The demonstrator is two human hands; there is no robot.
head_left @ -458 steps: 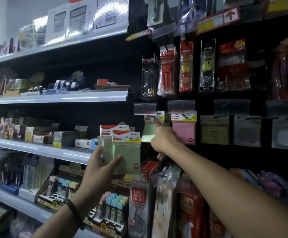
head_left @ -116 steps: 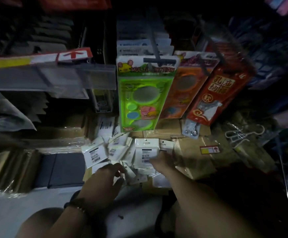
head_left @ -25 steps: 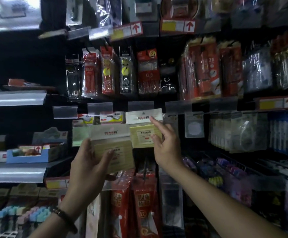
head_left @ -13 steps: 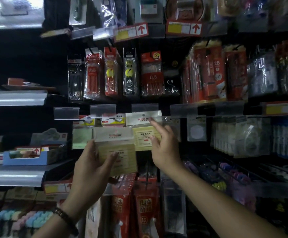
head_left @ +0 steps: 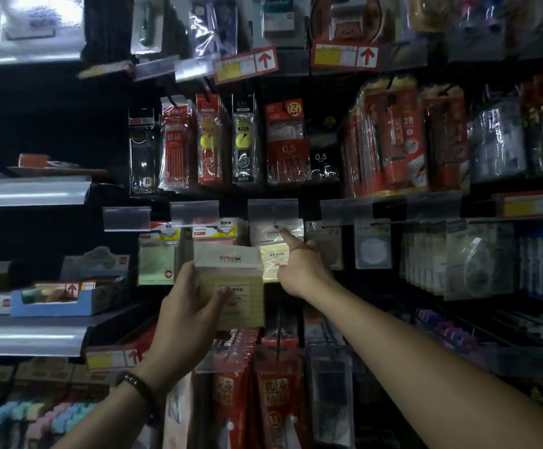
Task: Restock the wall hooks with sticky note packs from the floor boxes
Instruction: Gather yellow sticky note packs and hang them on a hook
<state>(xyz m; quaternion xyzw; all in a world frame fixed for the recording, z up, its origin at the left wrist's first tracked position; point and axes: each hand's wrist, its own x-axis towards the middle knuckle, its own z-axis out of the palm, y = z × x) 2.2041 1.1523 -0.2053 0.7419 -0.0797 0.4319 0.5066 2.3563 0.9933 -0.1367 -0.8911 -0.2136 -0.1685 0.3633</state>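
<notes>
Left hand (head_left: 192, 306) grips a stack of yellow sticky note packs (head_left: 231, 286) in front of the wall display. Right hand (head_left: 299, 267), index finger straight, presses the hung yellow pack (head_left: 275, 254); a clear price flap (head_left: 272, 209) overhangs its header. Green pack (head_left: 156, 264) to the left, pen packs (head_left: 288, 140) above

A red hanging pack (head_left: 288, 150) reads "0.5" under a "12" badge (head_left: 294, 107), the black pack (head_left: 321, 157) beside it "0.5", a red pencil pack (head_left: 404, 140) "2B", the leftmost black pack (head_left: 142, 157) "8", the held sticky note pack (head_left: 231, 259) "ZUIXUE"
</notes>
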